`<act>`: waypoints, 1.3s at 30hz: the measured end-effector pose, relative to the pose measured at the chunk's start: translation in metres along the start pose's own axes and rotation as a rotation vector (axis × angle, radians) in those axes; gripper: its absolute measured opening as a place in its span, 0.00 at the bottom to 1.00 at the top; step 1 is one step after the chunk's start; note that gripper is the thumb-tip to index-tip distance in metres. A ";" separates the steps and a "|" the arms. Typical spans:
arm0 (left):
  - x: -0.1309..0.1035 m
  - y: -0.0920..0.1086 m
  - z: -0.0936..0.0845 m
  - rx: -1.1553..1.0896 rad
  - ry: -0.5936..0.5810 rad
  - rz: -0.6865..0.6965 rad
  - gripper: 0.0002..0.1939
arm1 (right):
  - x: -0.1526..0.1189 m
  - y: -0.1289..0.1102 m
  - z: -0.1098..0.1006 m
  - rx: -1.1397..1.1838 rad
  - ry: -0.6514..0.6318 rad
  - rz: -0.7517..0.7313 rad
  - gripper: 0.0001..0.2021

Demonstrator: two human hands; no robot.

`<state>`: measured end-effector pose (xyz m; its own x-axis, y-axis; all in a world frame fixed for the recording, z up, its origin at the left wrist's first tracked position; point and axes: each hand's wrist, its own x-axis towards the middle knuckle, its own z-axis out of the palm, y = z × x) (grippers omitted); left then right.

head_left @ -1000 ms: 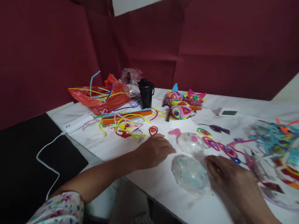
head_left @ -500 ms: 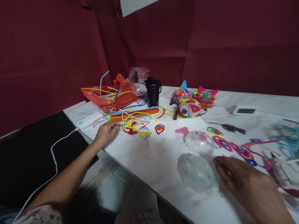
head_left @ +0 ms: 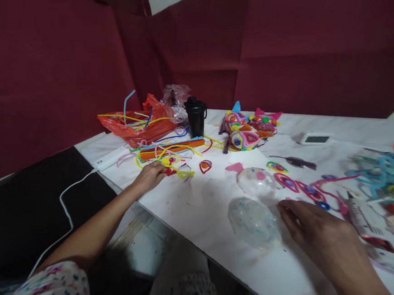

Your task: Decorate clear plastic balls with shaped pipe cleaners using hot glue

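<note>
Left hand (head_left: 149,178) at red pipe-cleaner piece (head_left: 169,172); right hand (head_left: 320,230) beside translucent dome (head_left: 254,222); black cup (head_left: 195,118) farther back

Creased maroon sheeting (head_left: 191,47) behind a white marbled table (head_left: 362,131).

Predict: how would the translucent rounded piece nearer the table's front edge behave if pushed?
The translucent piece is probably light for its size, since its see-through body suggests thin material. Its rounded outline hints it may rock, though its underside is hidden.
</note>
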<state>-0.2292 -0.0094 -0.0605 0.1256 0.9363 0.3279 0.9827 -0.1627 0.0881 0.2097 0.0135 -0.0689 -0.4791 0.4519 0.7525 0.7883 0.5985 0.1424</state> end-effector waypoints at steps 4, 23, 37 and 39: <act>0.000 -0.004 -0.001 0.017 -0.005 0.031 0.08 | 0.000 0.000 -0.001 0.007 -0.015 0.007 0.20; -0.009 0.021 -0.017 0.179 0.127 -0.097 0.08 | 0.001 0.000 -0.001 -0.010 -0.062 0.041 0.22; 0.040 0.082 0.010 0.118 -0.189 -0.151 0.08 | 0.000 0.001 0.000 -0.004 -0.066 0.076 0.20; 0.041 0.078 0.008 0.144 -0.171 -0.186 0.09 | 0.001 0.001 -0.001 0.000 -0.068 0.075 0.18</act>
<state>-0.1460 0.0191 -0.0478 -0.0498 0.9869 0.1537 0.9987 0.0513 -0.0061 0.2103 0.0132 -0.0674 -0.4437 0.5391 0.7159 0.8230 0.5613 0.0874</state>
